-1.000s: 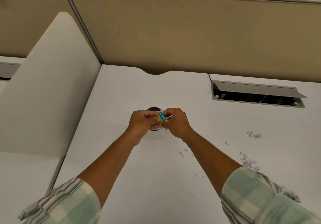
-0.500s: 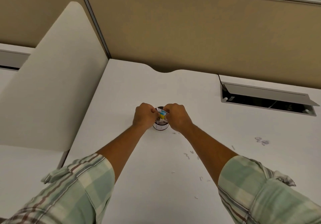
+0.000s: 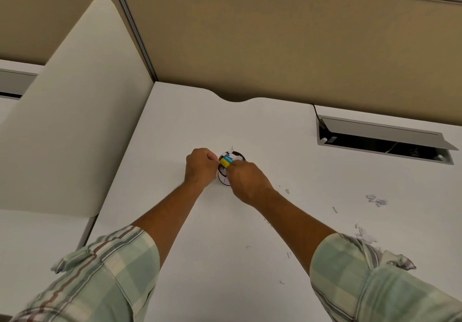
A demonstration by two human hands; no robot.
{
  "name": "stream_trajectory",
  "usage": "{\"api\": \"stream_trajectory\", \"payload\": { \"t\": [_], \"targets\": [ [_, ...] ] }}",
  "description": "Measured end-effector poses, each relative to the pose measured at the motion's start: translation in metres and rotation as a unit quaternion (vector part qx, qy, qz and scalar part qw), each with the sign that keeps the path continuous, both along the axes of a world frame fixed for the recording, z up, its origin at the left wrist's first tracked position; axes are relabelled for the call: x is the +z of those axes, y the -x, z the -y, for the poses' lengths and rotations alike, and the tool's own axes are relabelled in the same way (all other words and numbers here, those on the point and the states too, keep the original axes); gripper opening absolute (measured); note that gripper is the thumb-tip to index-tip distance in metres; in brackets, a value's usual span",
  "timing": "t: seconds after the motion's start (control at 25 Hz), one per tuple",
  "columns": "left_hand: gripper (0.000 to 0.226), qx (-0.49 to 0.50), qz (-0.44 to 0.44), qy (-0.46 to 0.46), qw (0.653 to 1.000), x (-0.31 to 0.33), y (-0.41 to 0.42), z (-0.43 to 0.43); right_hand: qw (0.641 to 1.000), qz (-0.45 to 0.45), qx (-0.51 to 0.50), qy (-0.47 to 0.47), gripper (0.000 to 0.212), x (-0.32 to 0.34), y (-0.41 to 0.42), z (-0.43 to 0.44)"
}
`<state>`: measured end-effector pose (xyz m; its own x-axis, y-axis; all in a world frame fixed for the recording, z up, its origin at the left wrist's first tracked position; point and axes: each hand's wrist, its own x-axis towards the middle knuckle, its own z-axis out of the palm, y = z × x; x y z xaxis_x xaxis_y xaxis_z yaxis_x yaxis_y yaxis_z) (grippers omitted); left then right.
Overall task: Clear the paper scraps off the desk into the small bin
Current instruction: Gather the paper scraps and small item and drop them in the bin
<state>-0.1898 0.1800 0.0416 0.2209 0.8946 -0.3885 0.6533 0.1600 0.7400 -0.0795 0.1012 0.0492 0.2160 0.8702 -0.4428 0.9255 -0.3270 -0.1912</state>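
A small round bin [image 3: 223, 181] with a dark rim stands mid-desk, with white paper scraps showing inside it. My left hand [image 3: 200, 168] and my right hand [image 3: 250, 181] meet over its mouth. Between their fingertips they pinch a small yellow and blue piece [image 3: 226, 161], held just above the rim. The right hand hides the bin's right side. Loose paper scraps lie on the desk to the right: a cluster [image 3: 376, 200], another cluster [image 3: 363, 235] by my right sleeve, and tiny bits [image 3: 287, 191] near the right wrist.
The white desk [image 3: 175, 126] ends at a beige partition wall [image 3: 275, 46]. An open cable hatch [image 3: 385, 144] is set in the desk at back right. A cream divider panel [image 3: 70, 121] rises along the left edge. Small slivers [image 3: 288, 254] lie near the front.
Both hands stay together at the bin holding the yellow and blue piece. They have sunk a little closer to its mouth, and my head has shifted, so the view has moved.
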Motion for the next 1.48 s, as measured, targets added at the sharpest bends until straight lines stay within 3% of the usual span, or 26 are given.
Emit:
{"api": "stream_trajectory", "payload": {
  "t": [0.12,0.32,0.48,0.68,0.84,0.92,1.0,1.2,1.36,1.48],
  "targets": [
    [0.011,0.019,0.018,0.029,0.999,-0.004,0.001,-0.001,0.983,0.108,0.129,-0.067,0.038,-0.013,0.004,0.028],
    [0.006,0.017,0.033,0.045,0.998,-0.005,0.002,-0.001,0.981,0.127,0.148,0.019,0.066,-0.012,0.006,0.020],
    [0.010,0.014,0.033,0.040,0.999,-0.006,0.000,0.000,0.978,0.115,0.148,0.086,0.065,-0.002,0.003,0.008],
    [0.016,0.006,0.027,0.030,0.999,-0.006,0.000,0.001,0.990,0.078,0.117,-0.015,0.057,-0.005,0.002,0.029],
    [0.019,-0.049,-0.041,-0.050,0.997,-0.002,0.001,0.007,0.991,0.055,0.107,-0.062,0.055,-0.004,-0.005,0.046],
    [0.013,-0.056,-0.042,-0.072,0.995,-0.001,0.005,0.013,0.990,0.045,0.105,-0.087,0.056,-0.003,-0.008,0.056],
    [0.023,-0.057,-0.039,-0.086,0.994,-0.002,0.009,0.021,0.988,0.034,0.097,-0.114,0.052,0.000,-0.011,0.066],
    [0.036,0.014,-0.052,-0.072,0.996,-0.009,0.022,0.053,0.985,0.005,0.038,-0.170,0.029,-0.002,-0.031,0.112],
    [0.035,-0.001,-0.086,-0.024,0.996,-0.020,0.029,0.091,0.971,-0.074,-0.121,-0.192,0.015,-0.015,-0.070,0.184],
    [0.039,-0.028,-0.112,0.010,0.993,-0.032,0.030,0.124,0.958,-0.069,-0.222,-0.168,0.011,-0.025,-0.102,0.246]
  ]
}}
